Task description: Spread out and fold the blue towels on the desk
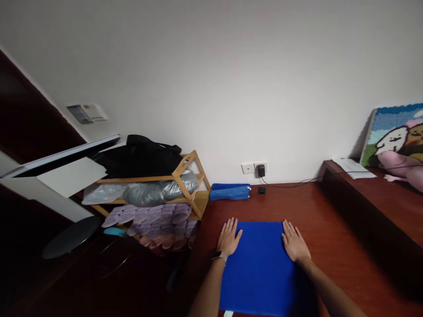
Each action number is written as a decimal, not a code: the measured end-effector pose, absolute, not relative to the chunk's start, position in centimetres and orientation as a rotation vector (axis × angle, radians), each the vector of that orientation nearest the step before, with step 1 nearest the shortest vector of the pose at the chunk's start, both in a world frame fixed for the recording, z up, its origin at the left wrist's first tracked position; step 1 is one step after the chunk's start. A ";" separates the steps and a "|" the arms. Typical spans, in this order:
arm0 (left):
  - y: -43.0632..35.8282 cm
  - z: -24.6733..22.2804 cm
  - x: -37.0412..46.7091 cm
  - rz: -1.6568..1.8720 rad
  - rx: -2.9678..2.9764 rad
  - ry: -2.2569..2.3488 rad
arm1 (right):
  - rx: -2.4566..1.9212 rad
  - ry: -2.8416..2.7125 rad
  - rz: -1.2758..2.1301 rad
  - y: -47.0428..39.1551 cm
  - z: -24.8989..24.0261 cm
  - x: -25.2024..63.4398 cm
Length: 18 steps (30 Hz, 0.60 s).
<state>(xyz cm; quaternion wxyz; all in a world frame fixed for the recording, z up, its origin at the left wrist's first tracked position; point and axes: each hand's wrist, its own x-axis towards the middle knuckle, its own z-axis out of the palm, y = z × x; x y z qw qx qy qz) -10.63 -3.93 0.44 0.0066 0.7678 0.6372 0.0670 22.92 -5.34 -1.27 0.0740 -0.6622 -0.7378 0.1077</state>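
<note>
Blue cloth (261, 268) lies flat on the wooden table (333, 246). Your left hand (228, 237) and right hand (295, 243) rest on its far corners, fingers spread, gripping nothing. Keep palms flat, pressure even, to smooth it without bunching.

My left hand (228, 237) lies flat on the left edge of a blue cloth (261, 268) spread on the reddish desk (330, 237), and my right hand (295, 243) lies flat on its right edge, fingers (291, 229) stretched toward the wall. Farther back, a folded blue towel (230, 192) rests near a wall socket (254, 167) with a black charger (261, 170). To the left stands a bamboo shoe rack (190, 185) holding slippers (158, 215).
</note>
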 end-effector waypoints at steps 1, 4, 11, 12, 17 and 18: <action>-3.9 0.6 -10.7 0.186 2.400 1.997 | -1.990 -2.215 0.324 -5.3 -1.2 22.9; -3.6 1.5 -10.8 0.105 2.383 1.999 | -1.988 -2.214 0.329 -5.3 -1.1 22.9; -2.8 3.5 -4.8 0.228 2.435 1.961 | -1.977 -2.207 0.366 -5.2 -0.7 23.0; -3.0 3.5 -2.7 0.280 2.483 1.885 | -1.975 -2.212 0.369 -5.2 -0.7 23.1; -4.5 1.8 6.8 0.362 2.582 1.567 | -1.970 -2.234 0.372 -5.2 -0.5 23.3; -4.7 1.3 7.8 0.362 2.564 1.564 | -1.971 -2.242 0.368 -5.2 -0.5 23.3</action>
